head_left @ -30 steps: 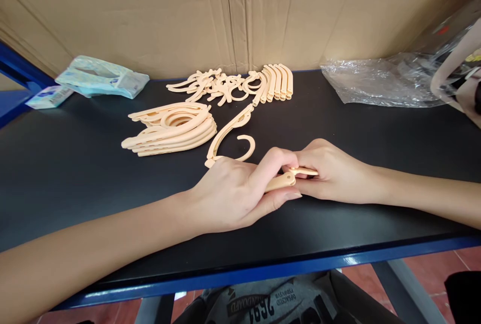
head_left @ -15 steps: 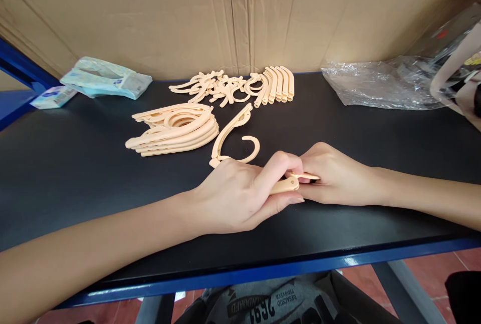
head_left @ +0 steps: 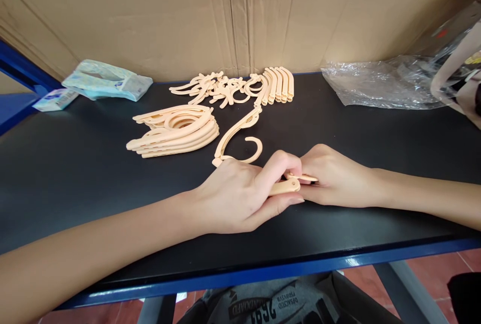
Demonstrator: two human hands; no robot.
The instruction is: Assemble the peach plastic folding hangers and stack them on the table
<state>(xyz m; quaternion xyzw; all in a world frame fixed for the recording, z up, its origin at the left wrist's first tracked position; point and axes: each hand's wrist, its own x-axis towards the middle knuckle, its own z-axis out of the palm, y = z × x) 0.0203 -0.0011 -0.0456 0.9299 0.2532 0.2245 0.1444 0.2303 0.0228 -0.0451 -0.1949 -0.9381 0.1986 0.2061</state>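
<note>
A cream plastic folding clothes hanger [head_left: 230,136] is held low over the black table. One arm and its curved hook stick out beyond my left hand [head_left: 240,196], which is closed around the hanger's other arm. The rounded end of that arm, with a small hole, shows between my left thumb and index finger. My right hand [head_left: 330,179] is closed against the same end, touching the left fingertips. A thin flat cream piece [head_left: 306,178] pokes out by the right fingers. Most of the right fingertips are hidden behind the left hand.
Stacked folded hangers [head_left: 176,133] lie left of the hands. Behind are loose hooks and small parts [head_left: 225,88] and a row of curved arms [head_left: 278,85]. Tissue packs [head_left: 107,81] lie back left, clear plastic bags [head_left: 379,83] back right. Cardboard [head_left: 150,18] walls the back.
The hanger's free arm and hook have tilted slightly to the right. Both hands keep nearly the same place and grip.
</note>
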